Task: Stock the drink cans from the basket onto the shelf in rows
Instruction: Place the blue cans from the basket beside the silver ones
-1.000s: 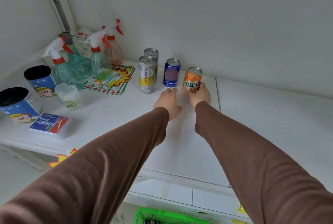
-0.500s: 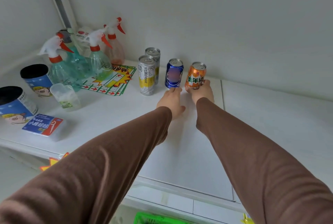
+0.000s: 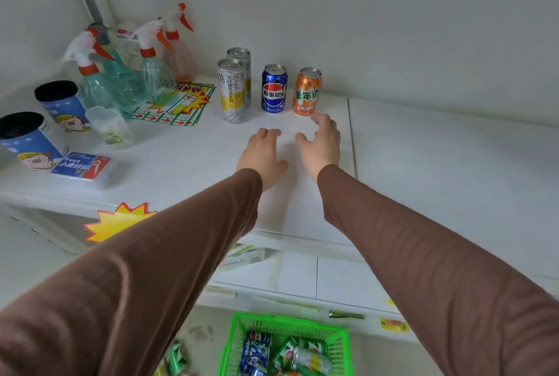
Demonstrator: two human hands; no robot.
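An orange can point(image 3: 306, 91), a blue cola can point(image 3: 274, 88) and two tall silver-and-yellow cans point(image 3: 231, 91) stand upright in a line near the back of the white shelf point(image 3: 423, 164). My right hand point(image 3: 321, 143) hovers just in front of the orange can, fingers spread, holding nothing. My left hand point(image 3: 262, 154) lies palm down on the shelf in front of the blue can, also holding nothing. Below the shelf, a green basket point(image 3: 239, 333) holds several more cans lying on their sides.
Spray bottles point(image 3: 151, 67) cluster at the back left beside a printed sign sheet point(image 3: 175, 106). Two blue tubs point(image 3: 27, 139), a clear cup point(image 3: 109, 126) and a small blue-and-red packet point(image 3: 83, 167) sit at the left. A green can point(image 3: 177, 359) lies on the floor.
My right hand has let go of the orange can and drawn back toward me. My left hand has pulled back slightly too. The view has tilted down, so the basket now shows.
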